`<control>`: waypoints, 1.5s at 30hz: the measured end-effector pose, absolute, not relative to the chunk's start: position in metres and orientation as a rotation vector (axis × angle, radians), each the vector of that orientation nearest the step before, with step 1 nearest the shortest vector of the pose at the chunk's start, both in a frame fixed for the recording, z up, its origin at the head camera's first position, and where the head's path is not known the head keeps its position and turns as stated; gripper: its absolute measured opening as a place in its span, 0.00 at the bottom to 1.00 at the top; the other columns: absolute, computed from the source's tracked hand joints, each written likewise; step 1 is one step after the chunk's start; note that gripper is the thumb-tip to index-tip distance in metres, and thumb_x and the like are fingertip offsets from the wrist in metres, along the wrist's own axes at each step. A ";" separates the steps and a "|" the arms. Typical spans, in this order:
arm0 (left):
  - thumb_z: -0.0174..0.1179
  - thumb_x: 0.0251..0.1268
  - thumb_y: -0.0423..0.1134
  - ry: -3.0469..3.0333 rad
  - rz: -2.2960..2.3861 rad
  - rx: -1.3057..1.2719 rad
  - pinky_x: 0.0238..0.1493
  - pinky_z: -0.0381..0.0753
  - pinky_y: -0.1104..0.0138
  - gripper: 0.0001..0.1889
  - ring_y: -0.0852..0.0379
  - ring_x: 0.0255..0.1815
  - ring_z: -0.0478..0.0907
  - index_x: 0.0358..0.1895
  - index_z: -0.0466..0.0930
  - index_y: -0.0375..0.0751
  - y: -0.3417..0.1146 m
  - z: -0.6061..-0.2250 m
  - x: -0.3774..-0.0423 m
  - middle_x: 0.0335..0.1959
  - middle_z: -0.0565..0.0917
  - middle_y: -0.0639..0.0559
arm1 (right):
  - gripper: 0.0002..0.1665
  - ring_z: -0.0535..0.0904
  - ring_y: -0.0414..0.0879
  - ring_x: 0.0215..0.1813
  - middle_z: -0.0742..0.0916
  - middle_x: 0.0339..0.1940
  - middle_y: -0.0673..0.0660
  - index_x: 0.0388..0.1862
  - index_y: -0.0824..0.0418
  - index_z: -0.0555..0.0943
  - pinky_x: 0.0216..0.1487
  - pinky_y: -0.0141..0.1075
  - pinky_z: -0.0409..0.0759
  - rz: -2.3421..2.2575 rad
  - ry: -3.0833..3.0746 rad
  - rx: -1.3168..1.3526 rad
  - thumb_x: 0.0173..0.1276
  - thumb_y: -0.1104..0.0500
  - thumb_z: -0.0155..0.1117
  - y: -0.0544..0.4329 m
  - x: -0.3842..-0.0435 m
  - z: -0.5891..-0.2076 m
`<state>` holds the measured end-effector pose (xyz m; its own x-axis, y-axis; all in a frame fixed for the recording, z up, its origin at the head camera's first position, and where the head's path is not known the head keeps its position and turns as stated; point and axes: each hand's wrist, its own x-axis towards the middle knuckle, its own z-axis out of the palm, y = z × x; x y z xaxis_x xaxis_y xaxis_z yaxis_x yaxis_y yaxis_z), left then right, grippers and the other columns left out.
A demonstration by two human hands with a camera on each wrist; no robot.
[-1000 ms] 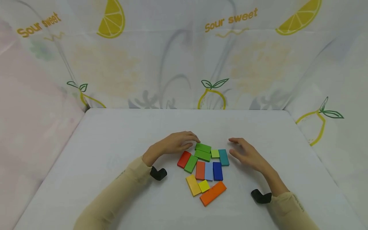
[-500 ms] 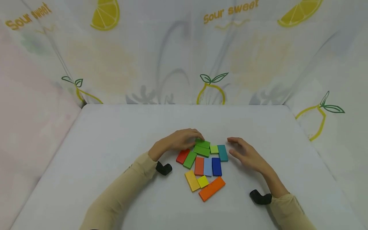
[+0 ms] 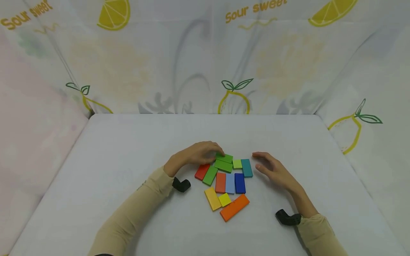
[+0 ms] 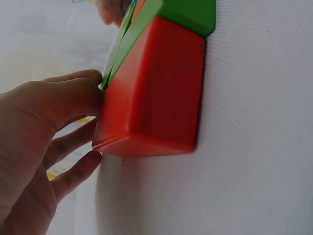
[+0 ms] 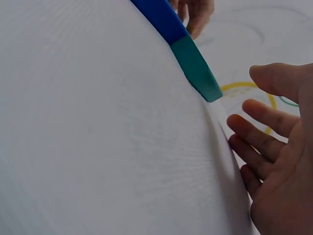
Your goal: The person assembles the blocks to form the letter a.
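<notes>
My left hand (image 3: 199, 153) reaches over the left end of the far green block (image 3: 227, 158), its fingertips touching it. Whether the thumb pinches that block is hidden. A second green block (image 3: 223, 166) lies against its near side. Close below the left hand are a red block (image 3: 201, 172) and a third green block (image 3: 210, 175); the red block (image 4: 156, 88) fills the middle of the left wrist view. My right hand (image 3: 277, 172) hovers right of the teal block (image 3: 247, 168), apart from it, fingers loosely bent and holding nothing. Left of the teal block sits a small lime block (image 3: 237, 164).
Nearer me, an orange-red block (image 3: 220, 182), a light blue block (image 3: 230, 183) and a dark blue block (image 3: 240, 183) form a row. Below them are a golden block (image 3: 213, 199), a small yellow block (image 3: 225, 199) and an orange block (image 3: 235, 207). A white cloth (image 3: 134, 142) covers the table.
My left hand has moved right from beside the far green block onto its left end. The head view has tilted slightly down. The right hand and the blocks keep their places.
</notes>
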<state>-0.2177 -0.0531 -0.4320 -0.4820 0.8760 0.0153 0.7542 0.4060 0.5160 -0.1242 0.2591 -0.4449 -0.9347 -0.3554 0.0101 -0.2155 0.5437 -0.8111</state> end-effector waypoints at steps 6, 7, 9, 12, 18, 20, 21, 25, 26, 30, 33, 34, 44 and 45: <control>0.57 0.65 0.33 2.408 0.717 1.425 0.63 0.71 0.62 0.15 0.56 0.57 0.74 0.54 0.79 0.44 -0.054 -0.431 -0.218 0.54 0.80 0.51 | 0.27 0.64 0.54 0.70 0.75 0.65 0.59 0.66 0.59 0.67 0.63 0.15 0.56 -1.362 2.607 -0.493 0.71 0.53 0.56 0.258 -0.124 -0.444; 0.57 0.64 0.33 2.405 0.727 1.423 0.63 0.71 0.61 0.15 0.55 0.57 0.74 0.54 0.79 0.43 -0.054 -0.431 -0.218 0.54 0.80 0.51 | 0.27 0.65 0.54 0.70 0.75 0.65 0.59 0.66 0.59 0.67 0.64 0.16 0.56 -1.360 2.608 -0.497 0.71 0.53 0.56 0.258 -0.123 -0.444; 0.57 0.64 0.32 2.402 0.744 1.421 0.63 0.72 0.62 0.15 0.55 0.56 0.75 0.53 0.79 0.42 -0.055 -0.431 -0.217 0.54 0.81 0.50 | 0.26 0.65 0.55 0.69 0.75 0.65 0.59 0.66 0.59 0.67 0.67 0.23 0.59 -1.350 2.615 -0.508 0.72 0.54 0.55 0.258 -0.122 -0.443; 0.58 0.64 0.32 2.408 0.760 1.424 0.63 0.72 0.62 0.14 0.55 0.56 0.75 0.53 0.79 0.42 -0.055 -0.431 -0.217 0.53 0.81 0.50 | 0.26 0.65 0.56 0.70 0.75 0.65 0.59 0.66 0.59 0.67 0.70 0.32 0.61 -1.342 2.619 -0.502 0.71 0.53 0.55 0.258 -0.121 -0.443; 0.59 0.63 0.32 2.433 0.781 1.422 0.63 0.72 0.61 0.14 0.54 0.56 0.75 0.52 0.79 0.41 -0.056 -0.434 -0.218 0.53 0.81 0.49 | 0.27 0.64 0.53 0.71 0.74 0.66 0.57 0.66 0.57 0.67 0.68 0.26 0.58 -1.331 2.613 -0.450 0.71 0.51 0.55 0.257 -0.119 -0.443; 0.59 0.63 0.32 2.445 0.782 1.407 0.63 0.73 0.62 0.14 0.55 0.56 0.75 0.53 0.79 0.41 -0.058 -0.435 -0.218 0.53 0.81 0.50 | 0.27 0.64 0.53 0.71 0.74 0.66 0.57 0.67 0.58 0.67 0.70 0.35 0.60 -1.330 2.611 -0.452 0.71 0.51 0.55 0.257 -0.118 -0.443; 0.59 0.63 0.32 2.453 0.783 1.399 0.62 0.73 0.62 0.15 0.55 0.56 0.76 0.53 0.79 0.42 -0.059 -0.436 -0.219 0.53 0.81 0.50 | 0.27 0.64 0.53 0.71 0.75 0.66 0.57 0.66 0.57 0.67 0.71 0.39 0.60 -1.328 2.613 -0.448 0.71 0.51 0.56 0.257 -0.118 -0.443; 0.59 0.62 0.32 2.473 0.801 1.374 0.61 0.74 0.63 0.15 0.56 0.55 0.76 0.52 0.79 0.42 -0.062 -0.438 -0.221 0.52 0.82 0.51 | 0.27 0.64 0.54 0.70 0.75 0.66 0.58 0.66 0.57 0.67 0.70 0.47 0.60 -1.323 2.622 -0.461 0.71 0.52 0.55 0.258 -0.118 -0.443; 0.59 0.62 0.31 2.476 0.808 1.373 0.61 0.74 0.63 0.15 0.56 0.55 0.76 0.52 0.79 0.42 -0.063 -0.438 -0.221 0.52 0.82 0.51 | 0.27 0.65 0.53 0.70 0.75 0.65 0.57 0.66 0.57 0.68 0.70 0.44 0.60 -1.326 2.623 -0.457 0.71 0.52 0.56 0.258 -0.118 -0.443; 0.59 0.62 0.31 2.490 0.829 1.355 0.61 0.74 0.62 0.15 0.56 0.55 0.76 0.53 0.79 0.42 -0.066 -0.439 -0.223 0.52 0.82 0.51 | 0.26 0.64 0.54 0.71 0.75 0.65 0.57 0.66 0.57 0.68 0.69 0.30 0.59 -1.333 2.623 -0.470 0.71 0.52 0.55 0.259 -0.118 -0.444; 0.59 0.62 0.31 2.518 0.826 1.334 0.61 0.74 0.62 0.16 0.56 0.55 0.76 0.53 0.79 0.42 -0.069 -0.440 -0.224 0.52 0.82 0.51 | 0.26 0.64 0.54 0.71 0.75 0.65 0.57 0.66 0.57 0.68 0.67 0.22 0.58 -1.339 2.621 -0.473 0.71 0.52 0.56 0.259 -0.118 -0.444; 0.59 0.62 0.31 2.528 0.823 1.330 0.61 0.74 0.62 0.16 0.56 0.55 0.76 0.53 0.79 0.42 -0.070 -0.440 -0.224 0.52 0.82 0.51 | 0.26 0.64 0.54 0.71 0.75 0.65 0.57 0.66 0.57 0.68 0.66 0.20 0.57 -1.340 2.621 -0.473 0.71 0.53 0.56 0.259 -0.118 -0.444; 0.59 0.62 0.31 2.620 0.828 1.257 0.60 0.75 0.61 0.16 0.56 0.55 0.77 0.54 0.79 0.41 -0.082 -0.441 -0.227 0.53 0.81 0.49 | 0.27 0.64 0.54 0.70 0.75 0.65 0.58 0.66 0.57 0.68 0.62 0.14 0.55 -1.363 2.614 -0.482 0.71 0.52 0.56 0.259 -0.118 -0.443; 0.59 0.62 0.31 2.628 0.830 1.253 0.60 0.75 0.61 0.16 0.55 0.55 0.77 0.54 0.79 0.41 -0.084 -0.442 -0.227 0.53 0.81 0.49 | 0.27 0.64 0.54 0.70 0.75 0.65 0.58 0.66 0.57 0.68 0.62 0.13 0.55 -1.364 2.614 -0.484 0.71 0.52 0.56 0.259 -0.118 -0.444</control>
